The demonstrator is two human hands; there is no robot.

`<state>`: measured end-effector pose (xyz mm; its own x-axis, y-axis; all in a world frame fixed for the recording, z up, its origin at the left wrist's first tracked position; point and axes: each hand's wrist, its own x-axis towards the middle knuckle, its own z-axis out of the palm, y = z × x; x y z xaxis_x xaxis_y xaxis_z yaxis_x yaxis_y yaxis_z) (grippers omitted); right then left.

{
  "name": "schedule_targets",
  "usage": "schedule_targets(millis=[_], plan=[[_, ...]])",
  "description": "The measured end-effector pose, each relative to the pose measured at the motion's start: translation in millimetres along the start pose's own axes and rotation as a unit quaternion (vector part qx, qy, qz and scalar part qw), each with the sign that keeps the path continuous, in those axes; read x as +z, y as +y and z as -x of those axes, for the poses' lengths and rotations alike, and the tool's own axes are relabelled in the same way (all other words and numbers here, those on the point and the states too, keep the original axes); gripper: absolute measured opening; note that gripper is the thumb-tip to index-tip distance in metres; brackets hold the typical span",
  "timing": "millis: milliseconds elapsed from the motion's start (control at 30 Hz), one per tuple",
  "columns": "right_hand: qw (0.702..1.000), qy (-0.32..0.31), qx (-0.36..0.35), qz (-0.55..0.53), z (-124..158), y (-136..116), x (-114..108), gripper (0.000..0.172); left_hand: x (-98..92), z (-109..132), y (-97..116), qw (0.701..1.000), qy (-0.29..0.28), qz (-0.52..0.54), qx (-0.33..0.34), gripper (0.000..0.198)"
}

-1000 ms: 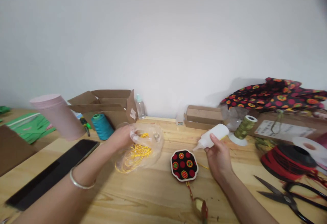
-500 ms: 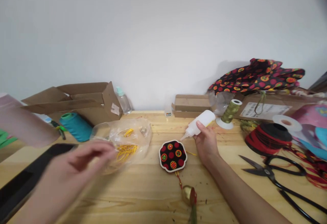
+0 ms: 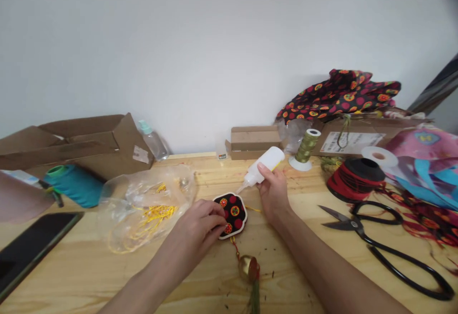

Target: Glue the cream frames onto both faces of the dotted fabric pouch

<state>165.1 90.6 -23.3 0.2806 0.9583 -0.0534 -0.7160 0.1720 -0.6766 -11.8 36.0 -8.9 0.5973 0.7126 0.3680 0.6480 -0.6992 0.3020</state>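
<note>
My right hand (image 3: pixel 274 187) is wrapped round a white squeeze glue bottle (image 3: pixel 265 165), tilted so its narrow nozzle points down-left at the top edge of a pendant. This flat pendant (image 3: pixel 234 211) has a scalloped pale rim and black floral fabric, and lies on the table. Over its left part is my left hand (image 3: pixel 202 223), thumb and fingers pinched together; whatever they hold is too small or hidden to make out. A gold bell (image 3: pixel 247 267) with a green tassel hangs from the pendant's lower cord and rests on the wood.
Black-handled scissors (image 3: pixel 361 228) lie at the right, below a red cord spool (image 3: pixel 356 179). A plastic bag (image 3: pixel 118 199) with yellow cords, a teal thread cone (image 3: pixel 75 185) and a phone (image 3: pixel 36 247) are leftward. Cardboard boxes (image 3: pixel 255 142) stand along the wall.
My left hand has moved right, from beside the plastic bag onto the pendant. The view has shifted rightward. My right hand keeps the glue bottle at the pendant's top edge.
</note>
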Motion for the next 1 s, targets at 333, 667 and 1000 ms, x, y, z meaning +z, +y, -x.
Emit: schedule_targets(millis=[333,667,1000], plan=[[1.0,0.005,0.005,0.005,-0.8,0.1,-0.4,0.024,0.6,0.2,4.6,0.999,0.012,-0.012,0.045,0.015],[1.0,0.003,0.0,0.005,-1.5,0.2,-0.5,0.022,-2.0,-1.2,6.3,0.999,0.003,-0.019,0.041,0.017],[1.0,-0.001,-0.001,0.002,-1.3,0.4,-0.3,0.023,-1.5,3.1,-1.5,1.0,-0.021,0.011,0.013,0.017]])
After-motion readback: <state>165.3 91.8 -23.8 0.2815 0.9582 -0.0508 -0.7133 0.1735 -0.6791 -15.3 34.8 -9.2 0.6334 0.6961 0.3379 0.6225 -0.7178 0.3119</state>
